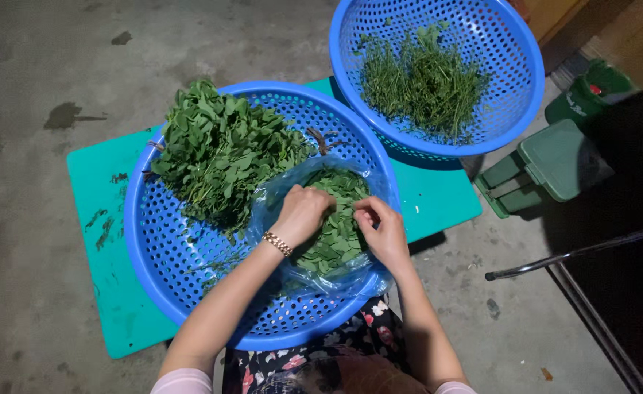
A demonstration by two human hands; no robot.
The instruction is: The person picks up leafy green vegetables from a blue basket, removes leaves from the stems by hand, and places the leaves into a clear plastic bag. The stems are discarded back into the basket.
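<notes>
A grey concrete floor lay under a teal mat. In the near basket, the left hand and right hand pinched leaves inside a clear bag, unpicked greens at ten o'clock. At one o'clock, the far basket held stems.

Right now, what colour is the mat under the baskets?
Teal-green mat, seen in the head view, under both blue baskets.
</notes>
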